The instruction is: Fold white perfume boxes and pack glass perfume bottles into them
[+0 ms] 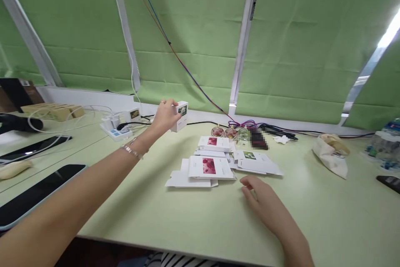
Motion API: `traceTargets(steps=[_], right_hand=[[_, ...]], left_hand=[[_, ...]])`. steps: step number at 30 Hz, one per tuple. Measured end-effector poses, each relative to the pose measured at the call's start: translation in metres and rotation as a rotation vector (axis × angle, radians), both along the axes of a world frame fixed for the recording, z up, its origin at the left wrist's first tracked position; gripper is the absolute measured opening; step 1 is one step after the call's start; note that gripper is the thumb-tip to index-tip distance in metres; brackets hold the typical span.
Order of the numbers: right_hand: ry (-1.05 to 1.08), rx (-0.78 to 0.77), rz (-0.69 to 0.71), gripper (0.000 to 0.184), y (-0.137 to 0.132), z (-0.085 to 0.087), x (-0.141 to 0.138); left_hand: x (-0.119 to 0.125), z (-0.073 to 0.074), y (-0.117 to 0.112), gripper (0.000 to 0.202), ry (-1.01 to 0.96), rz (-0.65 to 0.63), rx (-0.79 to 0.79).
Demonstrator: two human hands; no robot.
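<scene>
My left hand (164,117) is stretched far out over the pale green table (193,221) and grips a small white box (180,116) with a green picture on its face, held just above the table near the back. My right hand (261,200) rests on the table with its fingers loosely curled and nothing in it, just right of a pile of flat, unfolded white cartons (206,169) with red pictures. More flat cartons (254,162) with a green picture lie behind the right hand.
Round glass ornaments (230,132) and a tangle of cables (275,129) lie at the back. A white power strip (116,130) sits at the back left, phones (34,194) at the left, a cloth bag (331,153) and a plastic bottle (386,144) at the right.
</scene>
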State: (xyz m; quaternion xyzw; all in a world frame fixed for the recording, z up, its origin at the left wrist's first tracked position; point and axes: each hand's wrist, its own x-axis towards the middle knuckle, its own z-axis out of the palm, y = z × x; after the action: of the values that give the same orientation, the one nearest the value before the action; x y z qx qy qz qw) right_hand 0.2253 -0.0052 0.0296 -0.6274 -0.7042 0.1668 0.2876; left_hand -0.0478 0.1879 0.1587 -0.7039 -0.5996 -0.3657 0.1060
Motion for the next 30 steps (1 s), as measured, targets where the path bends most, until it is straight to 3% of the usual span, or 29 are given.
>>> traceTargets(steps=[2,5,10,14,19,24,27,30], right_hand=[[-0.067,0.025,-0.007,0.020,0.010,-0.009,-0.006],[-0.132,0.040,0.015,0.021,0.017,-0.015,-0.014],[-0.141,-0.049,0.022,0.022,0.021,-0.013,-0.018],[-0.101,-0.031,-0.023,0.023,0.024,-0.019,-0.018],[-0.084,-0.011,-0.021,0.023,0.027,-0.031,-0.017],[-0.092,-0.100,-0.002,0.024,0.027,-0.020,-0.016],[-0.091,-0.185,0.017,0.023,0.026,-0.011,-0.016],[-0.079,-0.203,0.012,0.022,0.024,-0.007,-0.016]], left_hand=[[0.010,-0.010,0.045,0.029,0.048,0.006,-0.029],[0.015,-0.029,0.091,0.031,0.104,0.042,-0.053],[0.014,-0.052,0.128,0.031,0.241,0.088,-0.074],[0.015,-0.063,0.146,0.030,0.389,0.092,-0.116],[0.017,-0.069,0.158,0.031,0.491,0.130,-0.115],[0.027,-0.068,0.151,0.030,0.508,0.112,-0.114],[0.035,-0.068,0.134,0.026,0.491,0.021,-0.124],[0.038,-0.066,0.107,0.030,0.494,-0.156,-0.173]])
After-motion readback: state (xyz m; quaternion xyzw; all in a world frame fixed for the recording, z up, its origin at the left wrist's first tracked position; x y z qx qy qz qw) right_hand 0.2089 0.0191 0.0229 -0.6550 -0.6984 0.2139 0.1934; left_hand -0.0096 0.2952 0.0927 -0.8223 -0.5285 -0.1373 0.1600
